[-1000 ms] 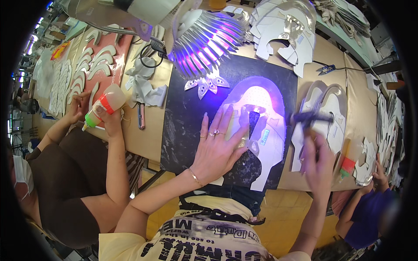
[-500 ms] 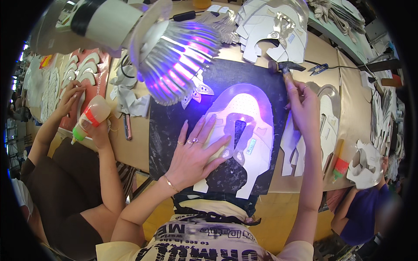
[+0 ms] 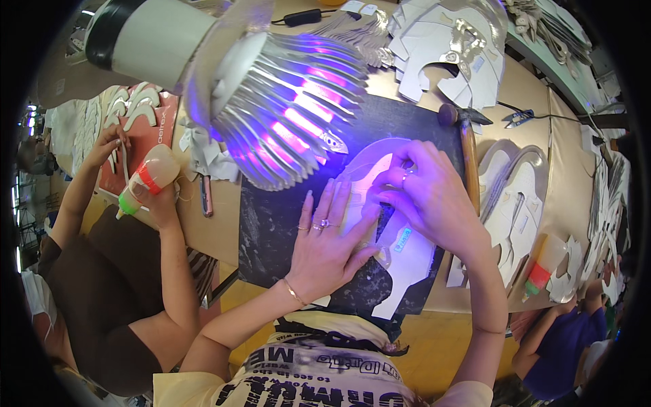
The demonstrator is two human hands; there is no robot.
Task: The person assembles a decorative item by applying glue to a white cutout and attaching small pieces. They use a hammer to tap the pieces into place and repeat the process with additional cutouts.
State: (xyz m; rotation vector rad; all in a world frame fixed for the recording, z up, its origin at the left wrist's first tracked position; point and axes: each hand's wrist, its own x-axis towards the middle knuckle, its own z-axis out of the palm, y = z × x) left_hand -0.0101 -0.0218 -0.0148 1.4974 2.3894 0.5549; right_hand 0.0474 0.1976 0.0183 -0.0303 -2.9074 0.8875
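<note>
A big lamp (image 3: 271, 102) hangs low over the mat's (image 3: 271, 230) far left corner, blocking approach there. A hammer (image 3: 468, 159) lines its right edge; the near-left mat lies open.

White cut-out sheet (image 3: 407, 261) lies flat (violet-lit) on the dark mat (image 3: 271, 230).

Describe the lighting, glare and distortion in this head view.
Head view: the finned lamp looms large and casts violet light over the white cut-out, the left hand and the right hand on it; no harsh glare; the table edge bends toward the rim; corners are black.
</note>
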